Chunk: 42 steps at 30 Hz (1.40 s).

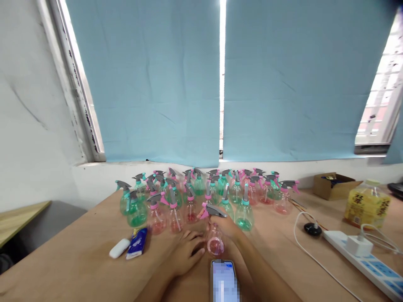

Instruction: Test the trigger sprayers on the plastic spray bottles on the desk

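Note:
My right hand grips a clear pink spray bottle near its grey and pink trigger head, holding it tilted just above the wooden table. My left hand rests beside it on the table, fingers spread and touching the bottle's left side. Behind stands a crowd of several green and pink spray bottles, all upright with grey triggers.
A phone lies near my forearms. To the left lie a white oblong case and a blue packet. At right are a white power strip, a black mouse, a yellow oil bottle and a cardboard box.

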Tool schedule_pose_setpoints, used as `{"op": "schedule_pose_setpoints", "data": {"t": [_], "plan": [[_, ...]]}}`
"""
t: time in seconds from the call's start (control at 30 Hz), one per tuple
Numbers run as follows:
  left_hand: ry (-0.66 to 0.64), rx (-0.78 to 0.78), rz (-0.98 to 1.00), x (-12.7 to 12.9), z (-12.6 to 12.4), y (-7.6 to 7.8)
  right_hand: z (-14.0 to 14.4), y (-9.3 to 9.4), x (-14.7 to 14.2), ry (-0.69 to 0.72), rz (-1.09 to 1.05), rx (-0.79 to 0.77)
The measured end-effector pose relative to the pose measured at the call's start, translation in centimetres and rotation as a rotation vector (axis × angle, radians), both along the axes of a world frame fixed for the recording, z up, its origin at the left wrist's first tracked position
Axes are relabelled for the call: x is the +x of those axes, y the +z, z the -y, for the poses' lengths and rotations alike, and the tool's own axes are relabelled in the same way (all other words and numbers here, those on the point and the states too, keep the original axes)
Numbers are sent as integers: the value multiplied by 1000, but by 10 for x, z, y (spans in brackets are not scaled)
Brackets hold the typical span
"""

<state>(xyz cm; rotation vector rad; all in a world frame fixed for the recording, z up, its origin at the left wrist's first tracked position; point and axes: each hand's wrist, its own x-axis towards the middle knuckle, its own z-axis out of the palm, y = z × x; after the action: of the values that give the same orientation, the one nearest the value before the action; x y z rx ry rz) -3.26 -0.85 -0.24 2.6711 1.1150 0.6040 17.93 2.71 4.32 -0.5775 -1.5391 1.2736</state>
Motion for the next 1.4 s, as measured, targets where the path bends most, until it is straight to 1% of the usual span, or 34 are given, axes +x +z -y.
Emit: {"op": "schedule_pose_setpoints", "data": {"t": [0.13,0.3,0.43,0.53,0.6,0.7,0.77,0.83,0.87,0.93,1.0,1.07,1.1,1.17,1.23,1.27,1.33,1.4], "plan": [[-2,23,-3,0,0,1,-1,-2,-2,-33,-25,-15],[-5,36,-1,-1,0,1,2,1,-8,-43,-46,-5],[-18,22,18,-1,-2,-2,3,-5,-10,-137,-55,32],[24,36,110,-3,-3,-3,1,-13,-5,-202,-36,60],[116,105,208,-6,-4,-2,2,-17,3,-280,3,89],[354,323,346,-12,-6,0,6,-20,20,-386,98,112],[516,469,434,-16,-8,1,13,-23,34,-417,148,110],[628,583,508,-20,-11,1,21,-27,50,-454,165,82],[676,625,536,-22,-13,2,26,-29,58,-493,156,63],[770,676,575,-28,-16,6,36,-34,75,-631,165,17],[851,656,609,-36,-21,12,46,-38,93,-834,208,-23],[880,647,668,-46,-27,17,54,-39,111,-1025,242,13],[870,607,681,-51,-30,18,56,-38,119,-1109,262,25],[881,484,725,-60,-37,19,57,-38,134,-1232,311,37],[890,370,760,-66,-44,16,52,-38,147,-1309,372,45],[893,339,762,-69,-46,15,47,-39,152,-1333,400,58],[910,337,726,-72,-50,11,36,-42,162,-1355,446,118],[944,376,646,-73,-53,9,22,-46,171,-1363,487,210]]}}
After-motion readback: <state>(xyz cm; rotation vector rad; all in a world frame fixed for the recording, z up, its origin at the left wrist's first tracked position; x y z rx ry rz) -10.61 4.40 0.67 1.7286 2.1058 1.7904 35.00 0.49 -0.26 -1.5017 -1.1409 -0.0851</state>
